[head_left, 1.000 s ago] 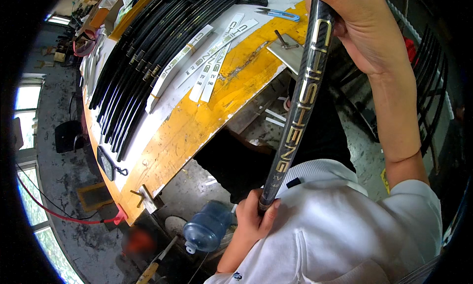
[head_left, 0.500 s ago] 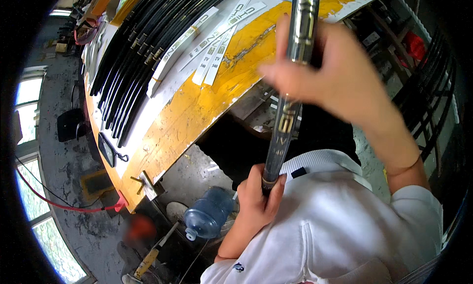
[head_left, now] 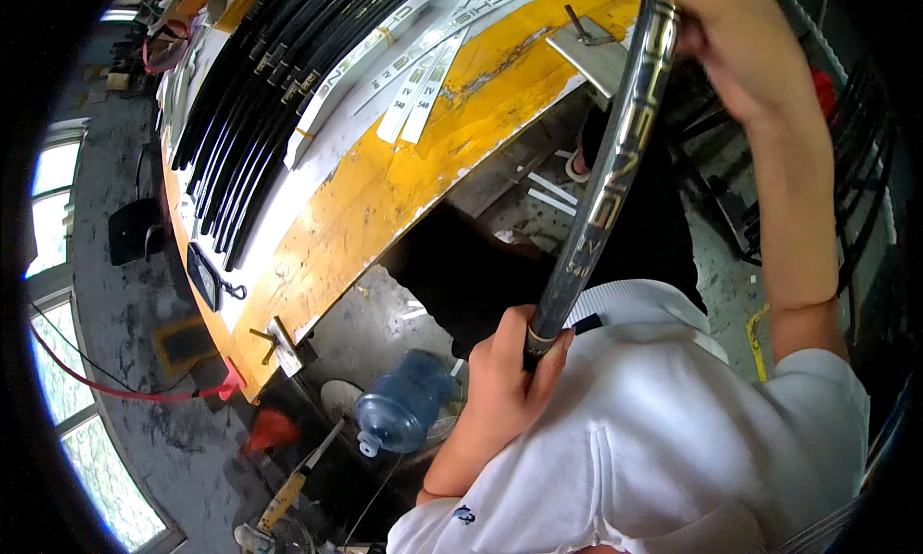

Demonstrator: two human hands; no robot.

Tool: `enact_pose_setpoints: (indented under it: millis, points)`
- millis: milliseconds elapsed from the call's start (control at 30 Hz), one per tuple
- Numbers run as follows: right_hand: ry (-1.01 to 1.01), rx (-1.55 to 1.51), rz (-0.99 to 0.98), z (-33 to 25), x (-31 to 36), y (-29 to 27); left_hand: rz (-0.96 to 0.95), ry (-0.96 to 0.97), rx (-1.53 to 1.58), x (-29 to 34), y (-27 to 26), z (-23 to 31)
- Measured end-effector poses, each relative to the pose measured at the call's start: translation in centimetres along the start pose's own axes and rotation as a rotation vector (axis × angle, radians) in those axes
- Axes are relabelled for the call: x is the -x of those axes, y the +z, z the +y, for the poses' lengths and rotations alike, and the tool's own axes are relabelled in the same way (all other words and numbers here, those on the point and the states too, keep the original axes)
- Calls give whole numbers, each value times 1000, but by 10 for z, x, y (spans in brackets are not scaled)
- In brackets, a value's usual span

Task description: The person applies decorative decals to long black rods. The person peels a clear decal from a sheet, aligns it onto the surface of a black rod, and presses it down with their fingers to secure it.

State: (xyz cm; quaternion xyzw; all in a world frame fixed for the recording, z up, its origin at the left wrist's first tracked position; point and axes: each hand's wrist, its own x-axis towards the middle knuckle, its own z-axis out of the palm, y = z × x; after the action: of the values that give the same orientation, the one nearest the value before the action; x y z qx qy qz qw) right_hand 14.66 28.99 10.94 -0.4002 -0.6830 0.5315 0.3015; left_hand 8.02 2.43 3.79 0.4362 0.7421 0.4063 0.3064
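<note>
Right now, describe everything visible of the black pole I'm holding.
The black pole is round, glossy, perhaps carbon fibre, with gold lettering and a thin pale ring near its lower end. It slants up rightward, its upper end unseen. The left hand grips its lower end; the right hand is higher, its hold unclear.

Gold lettering [head_left: 604,211] marks the black rod [head_left: 561,299]; dark lettering [head_left: 424,104], white strips [head_left: 391,126].
</note>
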Motion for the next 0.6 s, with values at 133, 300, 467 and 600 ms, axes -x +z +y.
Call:
enact_pose_setpoints:
  millis: [133, 300, 467, 600]
  points:
    - [-135, -274, -90, -15, -13, -8, -34, 24, 26, 3, 1, -5]
    - [-217, -509, -139, -14, -3, -7, -92, 9, 110, 5, 2, -8]
    - [-271, -501, -91, -16, 4, -14, -144, 25, 150, 7, 1, -12]
    - [-404, -489, -76, -15, 3, -13, -186, 38, 170, 7, 2, -12]
